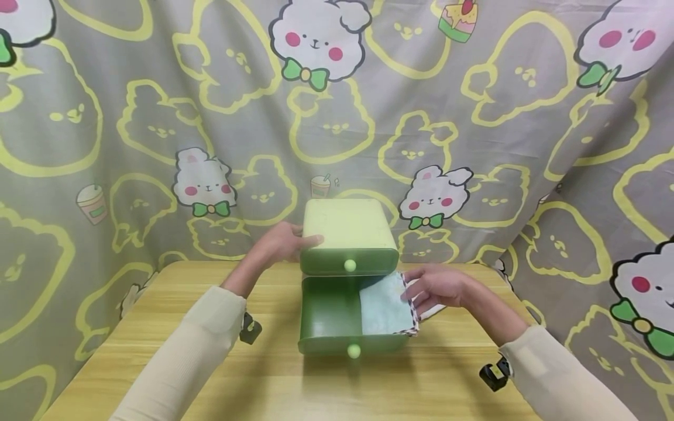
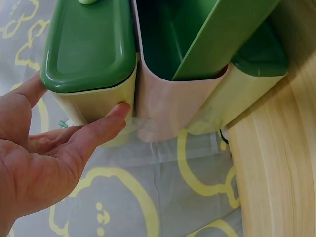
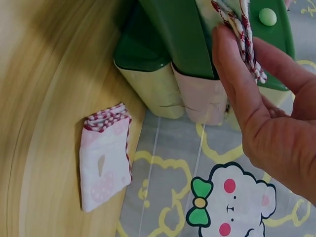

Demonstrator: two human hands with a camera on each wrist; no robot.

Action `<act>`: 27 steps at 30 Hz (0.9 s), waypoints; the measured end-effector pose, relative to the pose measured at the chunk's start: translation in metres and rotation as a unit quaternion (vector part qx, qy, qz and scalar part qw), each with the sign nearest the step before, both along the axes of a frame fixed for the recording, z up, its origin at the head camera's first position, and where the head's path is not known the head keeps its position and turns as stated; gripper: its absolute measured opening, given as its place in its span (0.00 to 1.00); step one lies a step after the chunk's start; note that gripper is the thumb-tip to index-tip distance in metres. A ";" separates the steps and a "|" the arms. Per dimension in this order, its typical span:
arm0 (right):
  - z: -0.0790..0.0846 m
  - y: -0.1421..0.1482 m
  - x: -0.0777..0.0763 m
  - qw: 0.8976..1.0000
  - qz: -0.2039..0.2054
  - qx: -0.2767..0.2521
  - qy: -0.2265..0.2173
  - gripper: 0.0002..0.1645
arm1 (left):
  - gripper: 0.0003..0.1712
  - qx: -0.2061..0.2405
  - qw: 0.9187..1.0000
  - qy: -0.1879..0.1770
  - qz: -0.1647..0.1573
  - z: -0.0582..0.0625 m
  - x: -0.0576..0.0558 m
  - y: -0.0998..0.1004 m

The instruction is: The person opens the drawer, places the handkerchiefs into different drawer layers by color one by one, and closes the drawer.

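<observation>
A small drawer cabinet [image 1: 347,225] has a pale yellow top, green drawer fronts and round knobs. Its middle drawer [image 1: 329,310] is pulled out toward me. My left hand [image 1: 284,241] rests against the cabinet's left side near the top, thumb and fingers extended along the upper tier [image 2: 94,106]. With my right hand [image 1: 439,285] I pinch a folded pale blue cloth [image 1: 387,307] between thumb and fingers, over the right part of the open drawer. Its braided red-and-white edge [image 3: 242,42] shows between my fingers in the right wrist view.
Another folded cloth [image 3: 104,160], white and pink with a red-and-white edge, lies on the wooden table [image 1: 253,374] right of the cabinet. A patterned grey curtain [image 1: 337,140] hangs close behind the cabinet. The lowest drawer [image 3: 140,54] is closed.
</observation>
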State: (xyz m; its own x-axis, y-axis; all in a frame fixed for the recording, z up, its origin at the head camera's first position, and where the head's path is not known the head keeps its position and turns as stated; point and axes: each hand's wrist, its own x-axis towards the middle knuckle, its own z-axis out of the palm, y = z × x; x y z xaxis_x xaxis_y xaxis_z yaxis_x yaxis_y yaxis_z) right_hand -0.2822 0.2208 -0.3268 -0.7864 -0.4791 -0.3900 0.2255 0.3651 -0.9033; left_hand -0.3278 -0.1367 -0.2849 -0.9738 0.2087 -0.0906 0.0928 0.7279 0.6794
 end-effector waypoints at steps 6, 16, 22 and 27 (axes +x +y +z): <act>-0.008 -0.010 -0.001 1.000 -0.011 -0.010 0.016 0.29 | 0.49 0.005 1.000 -0.004 0.001 0.000 0.001 0.000; -0.014 -0.029 -0.001 0.999 0.022 -0.022 0.040 0.21 | 0.50 0.006 1.000 -0.009 0.006 0.000 -0.001 -0.001; -0.019 -0.042 -0.001 0.998 -0.007 -0.017 0.059 0.13 | 0.52 0.003 1.000 -0.004 0.006 0.000 -0.001 -0.001; -0.024 -0.053 0.001 0.997 -0.036 -0.013 0.072 0.14 | 0.51 0.008 1.000 -0.006 0.003 -0.001 0.000 -0.002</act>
State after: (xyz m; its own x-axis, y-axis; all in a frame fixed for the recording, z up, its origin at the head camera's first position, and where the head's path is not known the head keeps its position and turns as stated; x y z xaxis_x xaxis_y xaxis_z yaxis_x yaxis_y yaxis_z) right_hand -0.2812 0.1681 -0.3509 -0.8661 -0.4278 -0.2586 0.1175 0.3285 -0.9372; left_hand -0.3280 -0.1383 -0.2855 -0.9739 0.2039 -0.0997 0.0795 0.7180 0.6914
